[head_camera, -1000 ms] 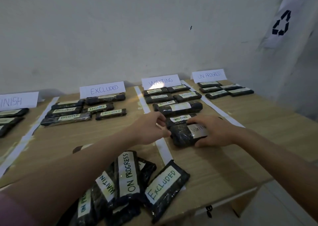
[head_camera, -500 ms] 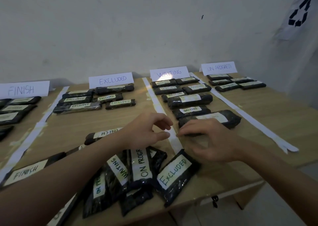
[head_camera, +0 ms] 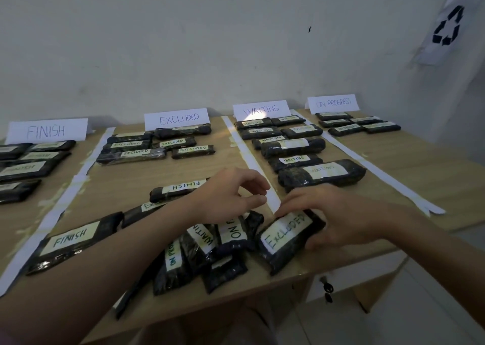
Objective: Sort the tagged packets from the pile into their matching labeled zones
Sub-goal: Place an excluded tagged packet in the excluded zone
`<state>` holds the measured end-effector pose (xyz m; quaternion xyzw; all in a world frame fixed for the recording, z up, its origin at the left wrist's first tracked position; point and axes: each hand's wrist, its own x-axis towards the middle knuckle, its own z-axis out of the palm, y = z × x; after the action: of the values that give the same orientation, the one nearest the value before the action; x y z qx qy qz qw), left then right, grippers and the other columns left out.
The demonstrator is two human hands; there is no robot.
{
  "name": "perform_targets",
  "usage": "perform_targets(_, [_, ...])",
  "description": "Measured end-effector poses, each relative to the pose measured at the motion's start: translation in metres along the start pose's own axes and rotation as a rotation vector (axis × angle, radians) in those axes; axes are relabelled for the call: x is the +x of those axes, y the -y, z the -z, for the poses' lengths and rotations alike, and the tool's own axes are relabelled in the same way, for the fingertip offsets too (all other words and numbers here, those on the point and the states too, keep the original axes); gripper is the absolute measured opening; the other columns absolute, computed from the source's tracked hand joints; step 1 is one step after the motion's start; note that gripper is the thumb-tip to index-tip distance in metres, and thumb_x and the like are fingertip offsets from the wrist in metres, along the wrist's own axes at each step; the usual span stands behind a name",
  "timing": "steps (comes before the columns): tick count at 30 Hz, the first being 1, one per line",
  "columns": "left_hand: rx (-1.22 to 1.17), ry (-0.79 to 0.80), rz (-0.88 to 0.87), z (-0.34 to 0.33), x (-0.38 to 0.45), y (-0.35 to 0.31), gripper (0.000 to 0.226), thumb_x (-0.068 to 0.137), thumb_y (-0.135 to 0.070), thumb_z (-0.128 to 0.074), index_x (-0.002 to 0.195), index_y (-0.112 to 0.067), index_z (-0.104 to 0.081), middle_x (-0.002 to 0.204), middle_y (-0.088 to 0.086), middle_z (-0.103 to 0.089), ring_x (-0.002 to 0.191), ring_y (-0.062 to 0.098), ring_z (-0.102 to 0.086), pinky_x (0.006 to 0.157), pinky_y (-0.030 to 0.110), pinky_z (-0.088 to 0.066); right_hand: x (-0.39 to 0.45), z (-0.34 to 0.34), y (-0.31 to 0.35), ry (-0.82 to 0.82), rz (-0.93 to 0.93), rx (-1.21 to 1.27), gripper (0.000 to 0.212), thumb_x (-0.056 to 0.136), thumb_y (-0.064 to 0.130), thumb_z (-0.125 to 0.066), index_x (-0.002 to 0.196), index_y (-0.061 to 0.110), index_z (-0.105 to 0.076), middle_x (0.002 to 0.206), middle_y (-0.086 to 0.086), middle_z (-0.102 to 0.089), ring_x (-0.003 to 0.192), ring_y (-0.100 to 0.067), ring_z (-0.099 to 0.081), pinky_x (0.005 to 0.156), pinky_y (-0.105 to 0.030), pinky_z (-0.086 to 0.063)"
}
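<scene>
A pile of dark packets (head_camera: 210,250) with white tags lies at the table's near edge. My right hand (head_camera: 333,216) grips the packet tagged EXCLUDED (head_camera: 283,237) at the pile's right side, fingers over its far end and thumb on its right edge. My left hand (head_camera: 231,195) hovers above the pile with loosely curled fingers, holding nothing. The large WAITING packet (head_camera: 321,174) lies alone at the front of the WAITING zone (head_camera: 261,109). Zone cards read FINISH (head_camera: 47,130), EXCLUDED (head_camera: 177,117) and ON PROGRESS (head_camera: 333,103), each with sorted packets in front.
Two FINISH-tagged packets (head_camera: 76,239) (head_camera: 178,188) lie loose in the EXCLUDED lane left of the pile. White paper strips (head_camera: 252,161) divide the wooden table (head_camera: 420,176) into lanes. A white wall stands behind, with a recycling sign (head_camera: 447,27) at right.
Both hands drew back from the WAITING packet, which was let go in its zone. My right hand dropped onto the EXCLUDED packet in the pile and took hold of it.
</scene>
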<state>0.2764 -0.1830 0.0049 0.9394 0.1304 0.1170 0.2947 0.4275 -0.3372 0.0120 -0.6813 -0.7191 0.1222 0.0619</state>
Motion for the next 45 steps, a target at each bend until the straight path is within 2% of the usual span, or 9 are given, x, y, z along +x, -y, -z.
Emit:
perform_targets(3, [-0.042, -0.041, 0.021, 0.005, -0.003, -0.003, 0.025, 0.092, -0.031, -0.052, 0.112, -0.02, -0.062, 0.108, -0.008, -0.066, 0.099, 0.001, -0.059, 0.077, 0.007, -0.043, -0.004, 0.022, -0.003, -0.125, -0.022, -0.014, 0.056, 0.072, 0.024, -0.075, 0.121, 0.036, -0.053, 0.12, 0.018, -0.05, 0.108, 0.006, -0.043, 0.089, -0.009, -0.035])
perform_targets(9, [-0.405, -0.123, 0.16, 0.018, -0.007, -0.001, 0.031, 0.094, -0.036, -0.045, 0.112, -0.019, -0.062, 0.104, -0.001, -0.068, 0.096, 0.012, -0.064, 0.084, 0.03, -0.051, 0.02, 0.038, 0.011, -0.471, -0.048, 0.057, 0.058, 0.064, 0.022, -0.08, 0.117, 0.03, -0.058, 0.111, 0.014, -0.054, 0.104, -0.004, -0.05, 0.086, -0.024, -0.045])
perform_targets(12, [-0.565, -0.249, 0.24, 0.032, -0.011, 0.009, 0.025, 0.092, -0.03, -0.052, 0.111, -0.016, -0.061, 0.103, 0.006, -0.069, 0.09, 0.018, -0.067, 0.077, 0.03, -0.054, 0.049, 0.031, 0.023, -0.536, -0.049, 0.022, 0.06, 0.067, 0.028, -0.078, 0.122, 0.027, -0.054, 0.114, 0.012, -0.051, 0.107, -0.008, -0.047, 0.09, -0.035, -0.046])
perform_targets(17, [-0.63, -0.433, 0.346, 0.065, -0.022, 0.047, 0.021, 0.088, -0.014, -0.06, 0.109, -0.015, -0.056, 0.092, 0.0, -0.07, 0.077, 0.01, -0.067, 0.069, 0.026, -0.055, 0.113, 0.022, 0.04, -0.616, -0.011, 0.014, 0.062, 0.07, 0.034, -0.075, 0.126, 0.025, -0.051, 0.117, 0.007, -0.05, 0.108, -0.011, -0.045, 0.094, -0.037, -0.042])
perform_targets(23, [-0.573, -0.614, 0.499, 0.107, -0.053, 0.115, 0.01, 0.086, -0.007, -0.061, 0.089, -0.016, -0.059, 0.089, 0.006, -0.069, 0.076, 0.018, -0.068, 0.067, 0.026, -0.052, 0.211, 0.015, 0.073, -0.505, 0.049, -0.09, 0.064, 0.072, 0.046, -0.071, 0.128, 0.026, -0.047, 0.125, 0.007, -0.052, 0.118, -0.015, -0.039, 0.101, -0.04, -0.034])
perform_targets(31, [-0.405, -0.684, 0.728, 0.131, -0.087, 0.196, 0.023, 0.087, -0.008, -0.061, 0.11, -0.004, -0.059, 0.098, 0.01, -0.064, 0.075, 0.015, -0.061, 0.064, 0.024, -0.051, 0.319, -0.014, 0.119, -0.234, 0.13, -0.239, 0.057, 0.072, 0.05, -0.069, 0.118, 0.02, -0.053, 0.116, -0.001, -0.058, 0.107, -0.021, -0.05, 0.087, -0.038, -0.044])
perform_targets(34, [-0.282, -0.666, 0.779, 0.134, -0.095, 0.216, 0.025, 0.085, -0.015, -0.065, 0.108, -0.005, -0.062, 0.097, 0.009, -0.067, 0.072, 0.016, -0.059, 0.072, 0.031, -0.051, 0.341, -0.021, 0.127, -0.146, 0.131, -0.179, 0.059, 0.07, 0.047, -0.073, 0.118, 0.018, -0.053, 0.118, -0.003, -0.057, 0.109, -0.022, -0.051, 0.086, -0.038, -0.046])
perform_targets(40, [0.029, -0.655, 0.735, 0.14, -0.105, 0.228, 0.028, 0.084, -0.021, -0.065, 0.109, -0.01, -0.061, 0.09, -0.001, -0.064, 0.08, 0.012, -0.059, 0.066, 0.017, -0.04, 0.359, -0.026, 0.126, -0.035, 0.11, -0.078, 0.073, 0.072, 0.049, -0.071, 0.132, 0.015, -0.046, 0.129, -0.004, -0.046, 0.123, -0.021, -0.042, 0.097, -0.038, -0.041])
perform_targets(45, [0.185, -0.636, 0.618, 0.138, -0.107, 0.216, 0.029, 0.083, -0.02, -0.064, 0.111, -0.013, -0.059, 0.092, -0.005, -0.061, 0.084, 0.013, -0.061, 0.076, 0.026, -0.045, 0.336, -0.017, 0.121, -0.085, 0.156, 0.061, 0.068, 0.073, 0.045, -0.073, 0.13, 0.015, -0.051, 0.12, -0.001, -0.055, 0.111, -0.017, -0.052, 0.095, -0.03, -0.043])
